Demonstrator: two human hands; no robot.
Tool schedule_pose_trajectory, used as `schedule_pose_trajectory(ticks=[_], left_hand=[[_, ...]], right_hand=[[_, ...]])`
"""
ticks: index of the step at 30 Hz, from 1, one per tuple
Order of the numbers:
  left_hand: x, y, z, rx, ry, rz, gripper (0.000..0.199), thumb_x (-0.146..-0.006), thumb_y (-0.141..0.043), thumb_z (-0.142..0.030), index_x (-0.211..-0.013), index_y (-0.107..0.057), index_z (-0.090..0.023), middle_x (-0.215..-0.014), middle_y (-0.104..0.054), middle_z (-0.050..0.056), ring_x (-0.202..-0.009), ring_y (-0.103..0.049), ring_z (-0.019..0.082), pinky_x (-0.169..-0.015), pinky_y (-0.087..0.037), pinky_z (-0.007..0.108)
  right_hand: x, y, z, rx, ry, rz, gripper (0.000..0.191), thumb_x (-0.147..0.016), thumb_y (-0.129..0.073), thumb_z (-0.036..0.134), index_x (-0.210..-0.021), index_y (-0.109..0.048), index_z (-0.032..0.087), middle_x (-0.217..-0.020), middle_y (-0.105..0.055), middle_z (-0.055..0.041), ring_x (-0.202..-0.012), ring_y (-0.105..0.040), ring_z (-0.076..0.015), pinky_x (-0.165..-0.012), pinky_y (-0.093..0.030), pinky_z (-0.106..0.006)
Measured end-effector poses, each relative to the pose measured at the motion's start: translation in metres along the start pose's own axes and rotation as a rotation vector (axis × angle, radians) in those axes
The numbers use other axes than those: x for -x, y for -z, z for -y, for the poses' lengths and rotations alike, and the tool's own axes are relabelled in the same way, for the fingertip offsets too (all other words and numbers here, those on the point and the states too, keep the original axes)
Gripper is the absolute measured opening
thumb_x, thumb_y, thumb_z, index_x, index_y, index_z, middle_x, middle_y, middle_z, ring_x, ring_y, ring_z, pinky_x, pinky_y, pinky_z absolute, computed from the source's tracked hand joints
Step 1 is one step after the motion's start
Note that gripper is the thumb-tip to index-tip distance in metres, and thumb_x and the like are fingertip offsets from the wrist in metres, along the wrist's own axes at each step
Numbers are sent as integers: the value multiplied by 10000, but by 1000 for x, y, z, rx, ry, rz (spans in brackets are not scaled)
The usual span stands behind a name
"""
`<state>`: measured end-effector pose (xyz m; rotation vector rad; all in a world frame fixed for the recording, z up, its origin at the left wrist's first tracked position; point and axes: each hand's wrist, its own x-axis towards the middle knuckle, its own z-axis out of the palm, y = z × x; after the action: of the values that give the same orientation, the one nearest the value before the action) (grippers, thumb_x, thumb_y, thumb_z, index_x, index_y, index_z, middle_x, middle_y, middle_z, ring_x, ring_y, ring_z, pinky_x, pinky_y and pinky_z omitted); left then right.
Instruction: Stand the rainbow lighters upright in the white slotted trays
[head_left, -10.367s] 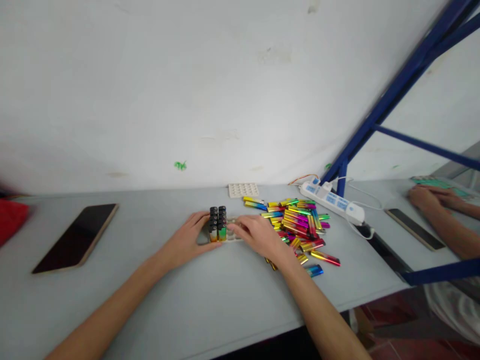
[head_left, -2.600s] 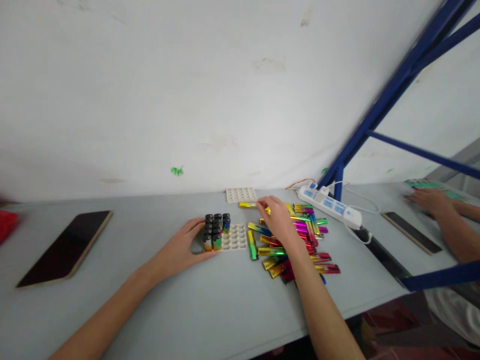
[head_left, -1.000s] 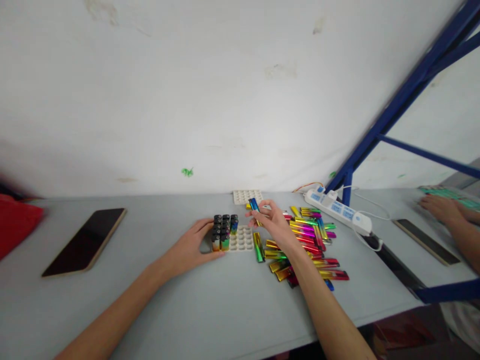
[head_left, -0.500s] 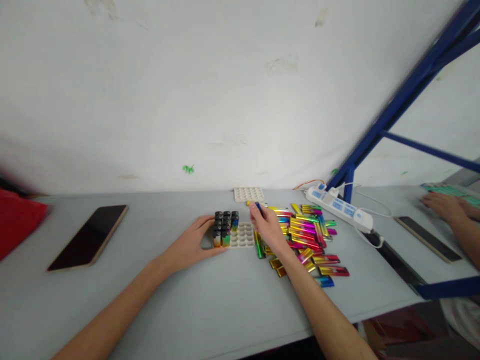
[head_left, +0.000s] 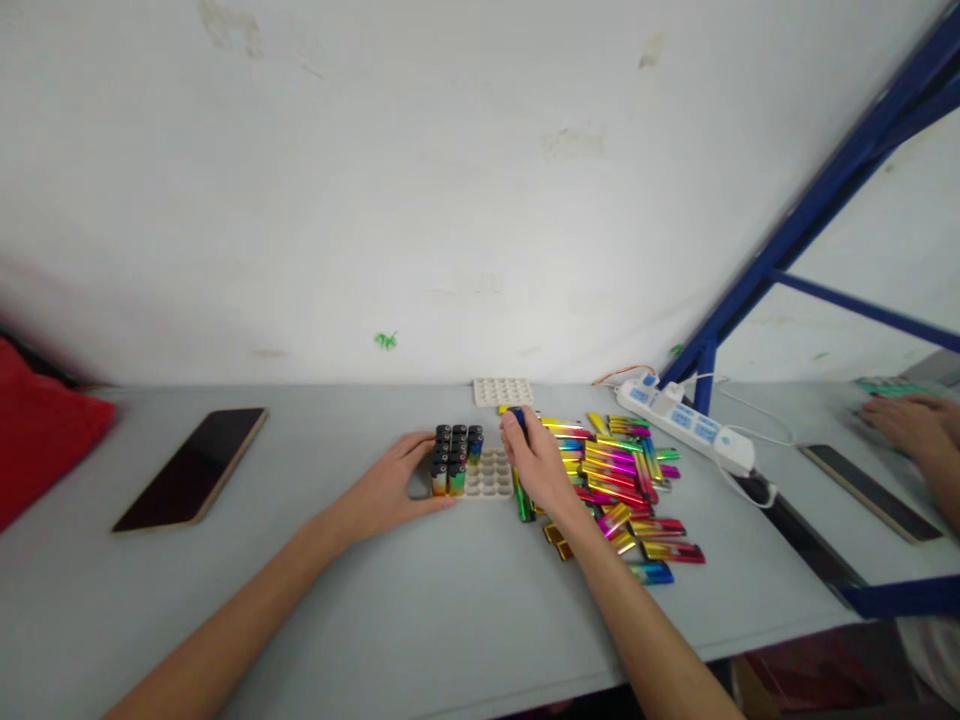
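Observation:
My left hand (head_left: pixel 390 485) braces the left end of a white tray (head_left: pixel 491 488) with rows of round-bottomed pockets, fingers along its side and thumb at the front corner. Several lighters (head_left: pixel 457 478) with black tops and shiny coloured bodies stand upright in the tray's left part; the right part shows bare pockets. Above the tray's right edge, my right hand (head_left: pixel 536 460) is closed on a dark blue lighter (head_left: pixel 517 414), mostly hidden by the fingers. Right beside that hand spreads a loose pile of shiny lighters (head_left: pixel 611 468) in gold, red, green, purple and blue, lying flat.
Another pocketed tray (head_left: pixel 504 391) lies by the wall. At the right are a power strip (head_left: pixel 694 420) with cables, a blue metal frame (head_left: pixel 739 290), a dark phone-like slab (head_left: pixel 870 490) and another person's hands (head_left: pixel 911 420). A phone (head_left: pixel 193 468) and red cloth (head_left: pixel 49 430) lie left.
The view has shifted slightly, so everything sits a little further right. My right hand keeps the blue lighter near the tray's right edge, and my left hand stays at the tray.

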<state>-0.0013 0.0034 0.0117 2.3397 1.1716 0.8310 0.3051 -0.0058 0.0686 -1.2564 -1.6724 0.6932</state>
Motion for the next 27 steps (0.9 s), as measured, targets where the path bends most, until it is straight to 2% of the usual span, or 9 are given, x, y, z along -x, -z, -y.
schedule_pose_trajectory(ticks=[4,6,9,11,15,18,21,23,27], left_hand=[[-1,0,-3,-3,-9,7,788,-1005,-1041,-718,-1637,-828,-299,-1747,-819,161,-1633,-783,457,-1469,-621,632],[-1,0,-3,-8,-12,8,794,-1006,-1044,-706,-1641,-823,-285,-1752,-815,167,-1639,-781,456,-1472,-617,626],[-1,1,-4,-15,-6,10,803,-1000,-1047,-722,-1630,-827,-276,-1749,-815,171,-1639,-781,459,-1473,-616,623],[-1,1,-4,-14,3,15,815,-1005,-1035,-747,-1634,-823,-273,-1752,-812,174,-1640,-779,462,-1471,-617,627],[-1,1,-5,-11,4,23,792,-1011,-1029,-735,-1629,-820,-287,-1745,-817,165,-1636,-781,459,-1463,-623,624],[-2,2,-6,-13,-1,26,747,-1014,-1027,-714,-1603,-829,-300,-1736,-823,154,-1630,-783,460,-1459,-626,629],[-2,1,-6,-12,15,31,786,-1013,-1006,-766,-1605,-823,-284,-1744,-814,167,-1641,-773,466,-1468,-614,638],[-2,1,-4,-11,21,31,811,-1008,-991,-802,-1603,-821,-278,-1744,-811,173,-1643,-771,467,-1470,-612,637],[-3,0,1,-20,14,18,819,-992,-983,-834,-1584,-835,-287,-1733,-820,170,-1634,-779,470,-1468,-617,635]], right_hand=[[2,18,7,155,202,154,466,-1306,-523,644,-976,-566,317,-983,-766,-72,-937,-737,-283,-834,-554,-374],[2,23,8,252,253,178,486,-1314,-567,626,-943,-558,313,-985,-768,-79,-935,-734,-285,-842,-535,-381],[1,25,5,325,188,245,489,-1317,-653,574,-916,-553,312,-806,-711,-17,-766,-688,-255,-778,-471,-371],[1,23,2,298,146,290,453,-1316,-690,532,-937,-592,304,-785,-739,-5,-719,-693,-243,-758,-463,-359],[0,16,0,254,126,376,347,-1330,-714,454,-1032,-695,277,-928,-867,-32,-790,-778,-239,-788,-503,-330],[1,10,5,381,149,436,296,-1307,-786,416,-1057,-754,261,-982,-876,-51,-885,-810,-254,-812,-503,-321],[4,7,14,562,131,438,230,-1271,-852,419,-1129,-818,242,-1135,-892,-111,-1026,-849,-283,-839,-517,-323],[4,9,18,629,98,449,235,-1256,-875,435,-1135,-843,235,-1173,-893,-124,-1056,-856,-289,-846,-525,-328],[-3,28,13,560,90,452,284,-1298,-809,451,-1136,-868,225,-1108,-906,-95,-1023,-842,-267,-909,-550,-339]])
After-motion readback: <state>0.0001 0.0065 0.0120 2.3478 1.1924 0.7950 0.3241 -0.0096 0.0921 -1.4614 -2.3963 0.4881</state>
